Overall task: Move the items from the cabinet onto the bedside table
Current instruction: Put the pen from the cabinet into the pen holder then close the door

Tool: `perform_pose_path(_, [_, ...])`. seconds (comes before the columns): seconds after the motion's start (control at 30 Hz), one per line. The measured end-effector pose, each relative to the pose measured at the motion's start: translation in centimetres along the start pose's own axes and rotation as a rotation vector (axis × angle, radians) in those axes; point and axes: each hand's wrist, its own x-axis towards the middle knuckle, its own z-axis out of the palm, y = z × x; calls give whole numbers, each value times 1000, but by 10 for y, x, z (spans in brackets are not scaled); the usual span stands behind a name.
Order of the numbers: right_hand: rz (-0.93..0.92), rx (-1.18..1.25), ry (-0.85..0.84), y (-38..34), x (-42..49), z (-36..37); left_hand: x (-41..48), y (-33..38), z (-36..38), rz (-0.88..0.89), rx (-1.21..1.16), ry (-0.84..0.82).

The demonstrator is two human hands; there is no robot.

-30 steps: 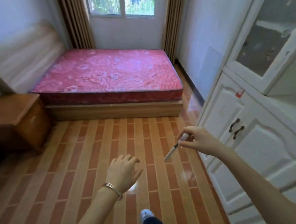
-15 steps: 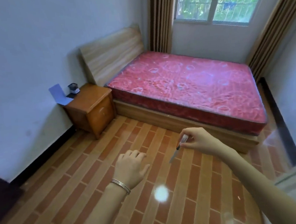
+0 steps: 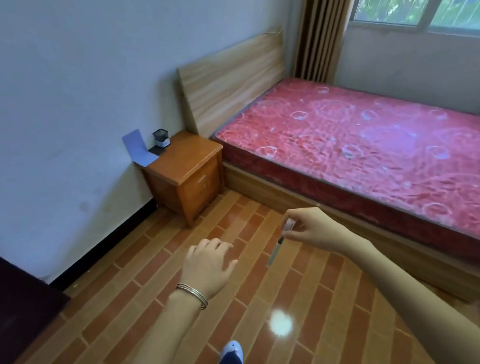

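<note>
My right hand (image 3: 311, 229) pinches a thin pen-like stick (image 3: 277, 246) by its upper end; the stick hangs down and to the left over the tiled floor. My left hand (image 3: 207, 265), with bangles on the wrist, holds nothing and its fingers are loosely spread. The wooden bedside table (image 3: 188, 168) stands against the wall beside the bed, well ahead and to the left of both hands. A small dark pot (image 3: 161, 138) and a pale blue card (image 3: 138, 149) sit at its back edge. The cabinet is out of view.
A bed with a red mattress (image 3: 367, 150) and wooden headboard (image 3: 231, 80) fills the right. Brown curtains (image 3: 321, 25) and a window are beyond it. A dark piece of furniture (image 3: 11, 305) stands at the left edge. Brick-patterned floor (image 3: 144, 288) lies between me and the table.
The view has swung left, away from the white cabinet, and the bedside table has come nearer and more central. My right hand still holds the stick, now hanging steeper.
</note>
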Motion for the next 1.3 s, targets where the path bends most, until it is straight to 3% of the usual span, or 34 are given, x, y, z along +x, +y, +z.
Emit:
perform_pose_path(0.27, [-6,-7,54,-12,147,-31,133,-78,-28,32,-1,55])
perform_pose_path(0.6, [-37,87,64,-5,281,-35,224,-159,-21,-53,-13,26])
perform_pose_path(1.0, [-142,65,-2,39,503,-87,401,-242,-25,-198,-8,43])
perform_pose_path(1.3, [-247,29,-131,53,664,-69,479,-315,-14,-358,-19,30])
